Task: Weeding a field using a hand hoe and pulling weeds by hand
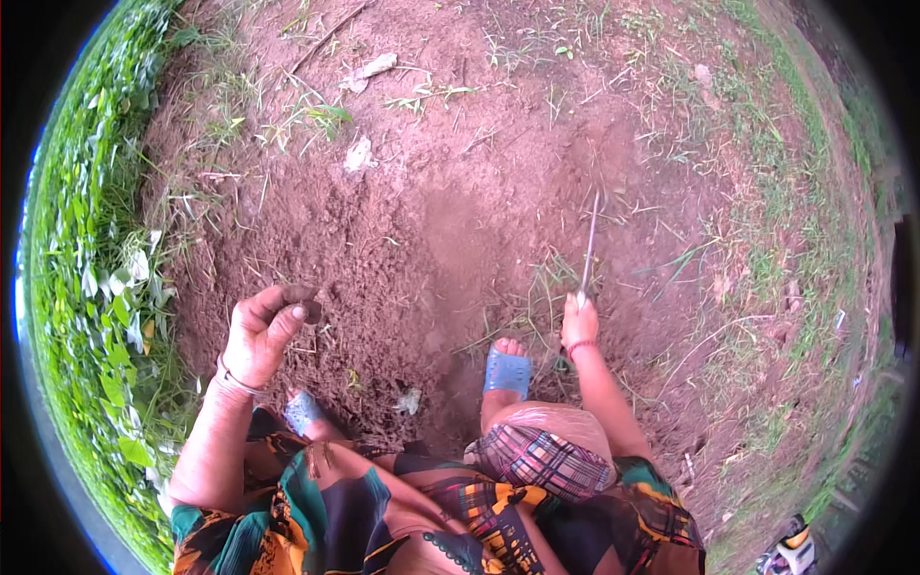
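My right hand (579, 322) grips the handle end of a thin metal hand tool (591, 241), whose narrow shaft points away from me to the soil. Its far tip is blurred, so the exact kind of tool is unclear. My left hand (264, 332) is raised over loose soil (359, 309), thumb and fingers pinched on a dark brown clod of soil (313, 312). Its fingertips are soil-stained. Uprooted grass stems (543, 295) lie just left of the tool's near end.
Blue sandals (507, 371) are on my feet, both near the worked soil. Dense leafy plants (108, 287) border the left. Pale scraps (359, 154) and a dry stick (327, 37) lie ahead. Patchy grass (776, 237) covers the right. A white and black object (790, 553) stands lower right.
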Action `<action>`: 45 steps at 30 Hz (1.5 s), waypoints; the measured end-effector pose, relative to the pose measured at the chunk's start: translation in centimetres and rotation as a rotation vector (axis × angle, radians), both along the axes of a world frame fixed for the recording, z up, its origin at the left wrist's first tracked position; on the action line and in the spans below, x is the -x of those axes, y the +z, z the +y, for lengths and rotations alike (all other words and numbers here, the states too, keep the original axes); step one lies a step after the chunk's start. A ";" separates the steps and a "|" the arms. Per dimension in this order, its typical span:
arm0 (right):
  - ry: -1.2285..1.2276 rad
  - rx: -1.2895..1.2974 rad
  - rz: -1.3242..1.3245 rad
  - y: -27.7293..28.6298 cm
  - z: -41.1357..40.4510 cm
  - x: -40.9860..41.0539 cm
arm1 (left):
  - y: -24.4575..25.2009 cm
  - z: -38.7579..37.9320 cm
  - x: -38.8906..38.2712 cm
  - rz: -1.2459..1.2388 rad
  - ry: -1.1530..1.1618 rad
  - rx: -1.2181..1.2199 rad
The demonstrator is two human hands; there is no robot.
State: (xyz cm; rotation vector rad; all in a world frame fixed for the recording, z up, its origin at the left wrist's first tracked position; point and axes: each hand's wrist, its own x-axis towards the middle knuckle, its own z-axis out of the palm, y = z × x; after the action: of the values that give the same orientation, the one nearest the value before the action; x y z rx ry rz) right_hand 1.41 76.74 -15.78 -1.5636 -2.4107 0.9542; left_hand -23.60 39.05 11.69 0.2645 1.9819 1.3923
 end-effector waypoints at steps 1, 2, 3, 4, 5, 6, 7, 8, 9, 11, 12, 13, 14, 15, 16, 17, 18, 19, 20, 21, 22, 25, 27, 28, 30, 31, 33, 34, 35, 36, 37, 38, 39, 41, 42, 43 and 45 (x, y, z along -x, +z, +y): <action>-0.074 0.064 -0.029 0.4 -1.7 -0.4 | 0.4 -0.2 0.2 0.021 -0.025 0.010; -0.157 0.291 -0.004 1.0 -1.3 -0.4 | 0.3 -0.5 -0.1 -0.003 0.004 -0.017; -0.228 0.527 0.022 4.0 -1.5 1.8 | 0.3 -1.5 -0.1 0.004 0.013 0.000; -0.260 0.590 0.152 4.8 -0.4 2.6 | -0.1 -1.6 -0.2 0.001 -0.003 0.007; -0.275 0.506 0.163 5.8 0.5 4.0 | -0.4 -1.6 -0.3 0.004 -0.016 0.021; -0.253 0.418 0.246 6.3 2.2 5.3 | -0.5 -1.4 -0.3 0.002 0.007 0.019; -0.266 0.407 0.243 6.6 4.3 7.0 | -0.3 -1.4 -0.3 0.001 0.003 0.022; -0.245 0.405 0.251 7.0 5.9 9.2 | 0.3 -1.5 -0.2 0.006 0.030 0.038; -0.224 0.376 0.328 6.3 7.9 10.5 | 0.4 -1.4 -0.2 0.005 0.053 0.042; -0.202 0.319 0.250 3.8 11.8 12.1 | 0.1 -1.1 -0.4 0.000 0.058 0.017; -0.107 0.114 0.162 0.5 15.1 10.6 | -0.4 -0.2 -0.5 -0.020 0.029 -0.003; -0.005 -0.071 0.069 -1.3 16.7 9.6 | -0.8 0.2 -0.5 -0.036 0.009 -0.007; 0.048 0.077 0.135 -2.4 11.0 10.6 | -0.2 -1.3 -0.4 -0.017 0.037 0.046; 0.070 -0.041 0.032 -2.3 10.2 10.2 | -0.3 -1.4 -0.4 -0.003 0.027 0.036; 0.020 0.085 0.037 -1.6 10.0 10.1 | -0.3 -1.6 -0.1 0.016 0.012 0.029; -0.030 0.210 0.040 -0.8 9.9 9.7 | -0.1 -1.8 0.2 0.024 0.013 0.030; -0.017 0.247 -0.039 -0.2 8.9 8.3 | 0.1 -2.2 0.1 0.031 0.056 0.038; -0.004 0.280 -0.117 0.4 7.4 6.8 | 0.2 -2.2 0.2 0.038 0.101 0.042; -0.031 0.223 -0.133 -0.2 5.4 4.3 | 0.6 -1.8 0.3 0.034 0.090 0.042; -0.052 0.175 -0.150 -0.9 3.3 1.8 | 1.2 -1.6 0.3 -0.011 0.111 0.048; -0.063 0.192 -0.109 -0.9 1.8 0.4 | 1.2 -1.8 0.2 -0.017 0.110 0.037; -0.120 0.254 -0.093 -0.4 1.1 0.0 | 0.7 -1.9 0.5 -0.009 0.077 0.042; -0.131 0.232 -0.008 -1.6 4.7 0.2 | 0.3 -1.3 0.5 0.002 0.040 0.041; -0.136 0.219 0.018 0.2 4.9 3.8 | 0.4 -1.7 0.4 0.002 0.068 0.041; -0.101 0.122 0.020 2.3 8.4 8.9 | 0.2 -1.5 0.2 -0.005 0.082 0.020; -0.072 0.097 0.078 2.6 10.3 10.3 | -0.1 -1.4 0.0 -0.015 0.068 0.011; 0.115 -0.373 0.029 0.4 12.8 10.4 | -0.4 -1.2 0.2 -0.020 0.050 -0.007; 0.073 -0.180 -0.031 0.0 11.7 10.2 | -0.3 -1.5 0.1 -0.005 0.055 0.023; 0.031 0.011 -0.094 -0.3 10.5 9.8 | -0.3 -1.8 0.1 0.008 0.060 0.051; 0.094 -0.040 -0.082 -0.6 9.2 8.2 | 0.1 -1.8 0.1 0.011 0.071 0.055; 0.129 -0.147 -0.056 -1.8 8.2 5.2 | 0.5 -1.5 0.3 0.021 0.062 0.050; 0.065 0.001 -0.051 -2.1 7.2 3.1 | 0.5 -1.4 0.3 0.025 0.053 0.050; 0.024 0.123 0.007 -3.9 8.0 -0.6 | 0.4 -0.7 0.4 0.016 0.042 0.029; 0.046 0.062 0.087 -4.1 7.9 -1.6 | 0.1 -0.3 0.5 -0.008 0.025 0.020; 0.047 0.078 0.098 -2.6 6.7 0.1 | 0.0 -0.8 0.5 -0.019 0.047 0.037; -0.093 0.354 0.143 1.4 4.2 3.9 | 0.2 -2.0 0.4 -0.008 0.068 0.069; -0.256 0.527 0.252 5.6 4.8 8.0 | 0.3 -2.1 0.5 0.017 0.058 0.084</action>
State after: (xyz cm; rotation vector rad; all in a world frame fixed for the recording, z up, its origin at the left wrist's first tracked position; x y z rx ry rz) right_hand -6.63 81.52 -10.14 -1.7129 -1.8226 1.7009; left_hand -24.07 36.97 11.98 0.1819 2.0708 1.3434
